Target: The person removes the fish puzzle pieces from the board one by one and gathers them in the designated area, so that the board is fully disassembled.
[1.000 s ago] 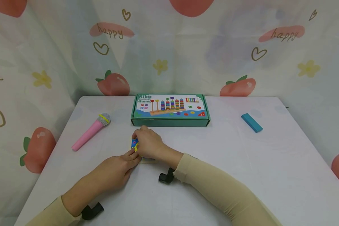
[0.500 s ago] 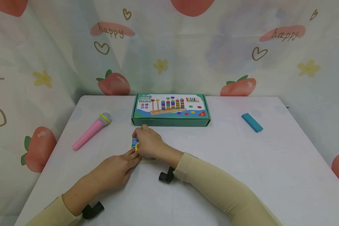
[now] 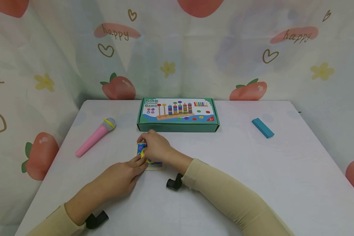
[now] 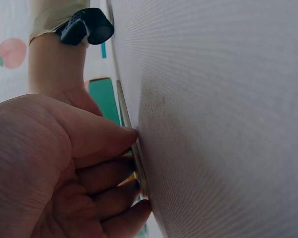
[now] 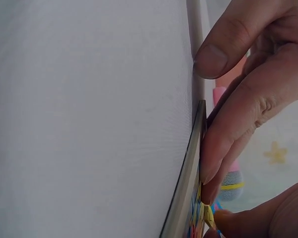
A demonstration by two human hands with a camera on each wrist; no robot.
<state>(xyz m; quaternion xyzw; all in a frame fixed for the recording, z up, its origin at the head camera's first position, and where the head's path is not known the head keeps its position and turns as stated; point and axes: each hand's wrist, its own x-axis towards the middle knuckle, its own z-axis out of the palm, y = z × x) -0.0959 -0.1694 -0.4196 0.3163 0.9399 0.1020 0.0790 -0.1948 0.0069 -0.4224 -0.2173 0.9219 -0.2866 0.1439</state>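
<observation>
A thin flat board (image 3: 155, 166) with a colourful blue-and-yellow printed face lies on the table, mostly covered by the hands. My left hand (image 3: 121, 178) rests its extended fingers on the board's near left part; in the right wrist view the thumb (image 5: 212, 62) sits at the tabletop beyond the board's end. Over the board, my right hand (image 3: 157, 149) pinches a small yellow piece (image 5: 209, 217) right at the printed face. Most of that piece is hidden by the fingers. From the left wrist view, the board's edge (image 4: 123, 104) runs past my left fingertips.
Behind the hands stands a green ring game box (image 3: 178, 127). A pink toy microphone (image 3: 91, 141) lies to the left, and a teal block (image 3: 263, 128) lies at the right. Black cameras (image 3: 174, 182) are strapped at the wrists. A printed curtain (image 3: 200, 65) hangs behind the table.
My right hand has shifted very slightly, and more of the board's printed face shows beneath it. The left hand stays in place on the board.
</observation>
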